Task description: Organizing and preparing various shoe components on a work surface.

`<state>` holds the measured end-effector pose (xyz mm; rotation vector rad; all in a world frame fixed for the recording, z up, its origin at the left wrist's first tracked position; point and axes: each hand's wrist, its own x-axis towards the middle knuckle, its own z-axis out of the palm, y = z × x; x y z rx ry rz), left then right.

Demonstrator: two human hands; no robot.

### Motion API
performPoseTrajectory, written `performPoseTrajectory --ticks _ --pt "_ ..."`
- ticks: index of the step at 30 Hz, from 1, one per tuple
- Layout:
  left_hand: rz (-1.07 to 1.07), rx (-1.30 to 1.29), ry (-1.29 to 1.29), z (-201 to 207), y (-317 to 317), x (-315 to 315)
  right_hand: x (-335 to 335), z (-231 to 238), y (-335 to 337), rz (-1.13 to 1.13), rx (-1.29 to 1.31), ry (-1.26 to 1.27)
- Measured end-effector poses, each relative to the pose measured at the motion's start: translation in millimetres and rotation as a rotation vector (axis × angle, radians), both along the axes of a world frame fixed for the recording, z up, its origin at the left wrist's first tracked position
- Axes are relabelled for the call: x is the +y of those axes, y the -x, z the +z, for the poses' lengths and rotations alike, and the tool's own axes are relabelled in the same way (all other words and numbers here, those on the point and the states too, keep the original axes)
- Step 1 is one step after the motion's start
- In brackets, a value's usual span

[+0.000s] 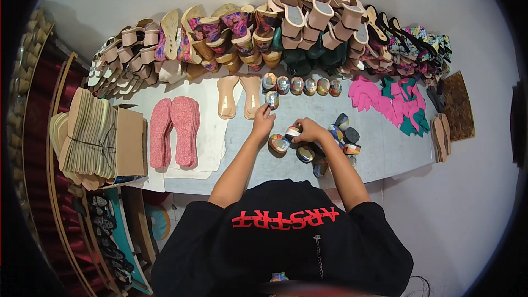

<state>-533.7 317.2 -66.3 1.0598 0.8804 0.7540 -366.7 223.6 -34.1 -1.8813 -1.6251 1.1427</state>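
With its fingers on the near edge of a multicoloured wedge heel (272,99), my left hand (264,122) is at the left end of a row of similar heels (297,85). My right hand (309,131) grips another patterned heel (292,132), closer to me. Right beside that one sits a round-topped heel (279,143). A loose pile of heels (344,135) spreads to the right of my right hand, some lying on their sides. Just left of the row are beige insoles (226,98) in two stacks.
Finished sandals (316,11) are heaped along the wall. Pink soles (160,132) lie on white paper at left, near a cardboard box (131,143) and a bundle of tied insoles (91,137). Pink and green cut pieces (385,102) cover the right side. The table's near edge (187,191) curves before me.
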Motion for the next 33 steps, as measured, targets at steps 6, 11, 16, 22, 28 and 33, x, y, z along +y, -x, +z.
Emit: performPoseTrajectory --ticks 6,11,16,22,28,33 --pt "-0.087 0.177 -0.05 13.3 14.9 3.6 -6.7 5.0 10.9 -0.122 -0.163 -0.052" --pt "-0.571 0.178 -0.022 53.2 37.4 -17.4 13.4 6.2 12.3 -0.512 -0.198 -0.221" --pt "-0.841 0.319 -0.649 41.8 47.7 -30.6 30.3 -0.2 39.4 -0.665 -0.205 -0.315" --pt "-0.52 0.241 -0.115 22.6 31.3 -8.2 33.0 -36.0 31.9 -0.577 -0.155 -0.418" --pt "-0.173 0.445 -0.644 -16.3 8.9 27.4 41.4 -11.4 34.4 -0.462 -0.223 -0.201" --pt "-0.186 0.582 -0.709 -29.1 -2.9 33.3 47.7 -13.5 33.1 -0.571 -0.256 -0.118"
